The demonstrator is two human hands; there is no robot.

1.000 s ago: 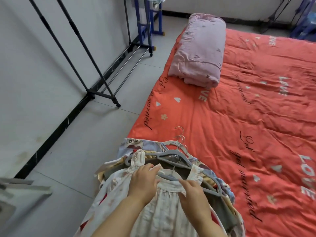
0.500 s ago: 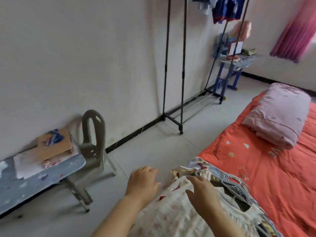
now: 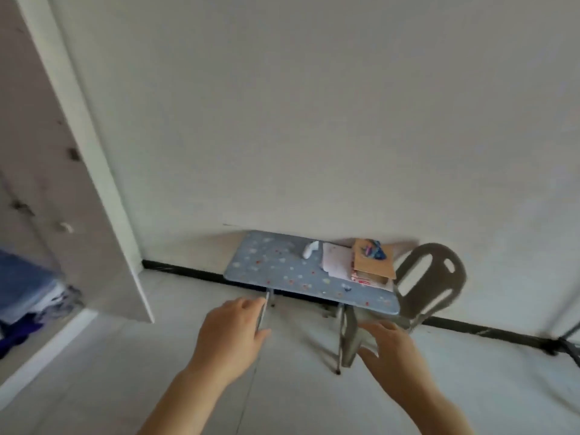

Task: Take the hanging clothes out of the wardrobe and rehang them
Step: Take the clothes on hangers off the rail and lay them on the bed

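My left hand (image 3: pixel 227 339) and my right hand (image 3: pixel 394 356) hang in the air above the tiled floor, both empty, with fingers relaxed and slightly bent. The wardrobe (image 3: pixel 59 189) stands open at the far left; its white door edge runs down toward the floor. Inside it, at the left border, blurred blue and dark clothes (image 3: pixel 22 296) show. The pile of clothes on hangers and the bed are out of view.
A small blue floral folding table (image 3: pixel 282 271) stands against the wall ahead, with papers and a cardboard piece (image 3: pixel 373 262) on it. A grey plastic chair (image 3: pixel 430 281) sits to its right. A black rack foot (image 3: pixel 561 343) shows at the far right.
The view has swung left from the bed and clothes pile to the wall, table and wardrobe. Both hands have let go of the white garment and now hold nothing.
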